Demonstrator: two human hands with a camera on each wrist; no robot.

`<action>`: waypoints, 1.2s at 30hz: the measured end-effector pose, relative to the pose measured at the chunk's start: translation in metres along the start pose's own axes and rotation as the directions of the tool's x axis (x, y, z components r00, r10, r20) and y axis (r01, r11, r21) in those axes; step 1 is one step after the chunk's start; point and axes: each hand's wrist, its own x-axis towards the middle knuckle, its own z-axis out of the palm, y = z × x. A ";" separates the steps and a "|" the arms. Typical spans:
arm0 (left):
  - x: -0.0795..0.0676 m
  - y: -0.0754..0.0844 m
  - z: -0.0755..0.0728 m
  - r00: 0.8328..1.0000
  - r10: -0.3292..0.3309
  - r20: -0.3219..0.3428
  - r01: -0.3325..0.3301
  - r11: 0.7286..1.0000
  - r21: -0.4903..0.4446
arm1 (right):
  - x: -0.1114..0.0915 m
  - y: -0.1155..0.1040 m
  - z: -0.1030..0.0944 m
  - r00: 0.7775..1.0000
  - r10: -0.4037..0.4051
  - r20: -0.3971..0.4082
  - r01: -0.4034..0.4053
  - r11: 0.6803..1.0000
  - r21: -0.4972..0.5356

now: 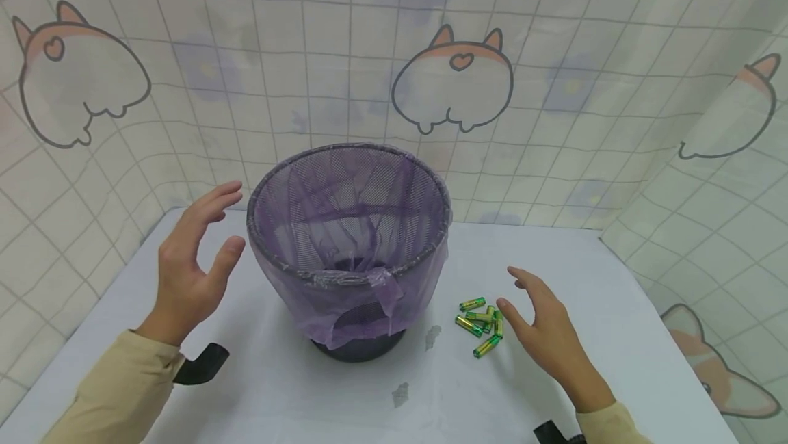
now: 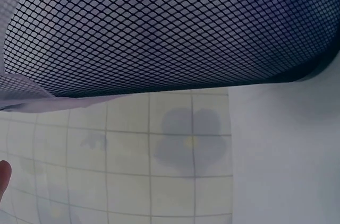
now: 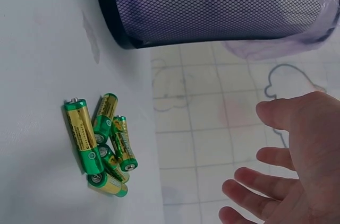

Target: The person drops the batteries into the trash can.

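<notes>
White table seen from above. A round black wire-mesh wastebasket stood upright, roughly midway between the table's side edges. A thin translucent purple plastic liner was folded over its rim, bunched into a knot at the front.

Green-and-gold cylindrical batteries lay on their sides in a loose cluster, some touching, between wastebasket and the table's right edge.

Left hand: empty, spread wide, thumb well apart from the fingers; raised on the table's left-edge side, just beside the rim, not touching it. Right hand: also empty, thumb and fingers apart, fingers lightly bent; over the table just to the right of the batteries, clear of them.

Two small grey patches marked the tabletop near the wastebasket's foot. Beyond the table's back edge hung a pale grid-patterned sheet with cartoon animals. Beige sleeves covered both forearms.
</notes>
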 end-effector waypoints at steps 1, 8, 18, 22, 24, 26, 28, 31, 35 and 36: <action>0.001 0.001 0.001 1.000 0.002 -0.005 -0.002 1.000 -0.010 | 0.000 0.000 0.000 1.000 0.003 0.003 -0.003 1.000 0.002; 0.008 0.008 0.006 0.999 0.006 -0.031 -0.008 0.997 -0.080 | -0.002 0.002 0.003 1.000 0.017 0.009 -0.017 1.000 0.007; 0.017 0.020 0.003 0.999 -0.027 0.020 0.030 0.987 -0.157 | -0.004 0.003 0.005 1.000 0.025 0.007 -0.025 0.999 0.034; 0.016 0.016 0.001 0.998 -0.048 0.049 0.054 0.990 -0.130 | -0.004 0.005 0.006 0.999 0.040 0.018 -0.040 0.999 0.028; 0.015 0.013 0.001 0.997 -0.058 0.060 0.065 0.990 -0.123 | -0.005 0.007 0.007 0.998 0.051 0.023 -0.052 0.998 0.025; 0.014 0.010 0.001 0.995 -0.066 0.070 0.074 0.990 -0.119 | -0.006 0.008 0.008 0.998 0.064 0.025 -0.064 0.998 0.021; 0.013 0.009 0.001 0.995 -0.070 0.077 0.078 0.991 -0.109 | -0.007 0.009 0.009 0.997 0.072 0.027 -0.072 0.997 0.021; 0.013 0.010 0.001 0.995 -0.074 0.073 0.082 0.991 -0.109 | -0.007 0.010 0.010 0.997 0.077 0.028 -0.077 0.997 0.023; 0.016 0.018 0.002 0.995 -0.078 0.057 0.086 0.985 -0.148 | -0.007 0.011 0.012 0.997 0.076 0.025 -0.077 0.997 0.031; 0.017 0.020 0.003 0.996 -0.078 0.054 0.085 0.983 -0.160 | -0.007 0.011 0.013 0.997 0.076 0.023 -0.077 0.996 0.034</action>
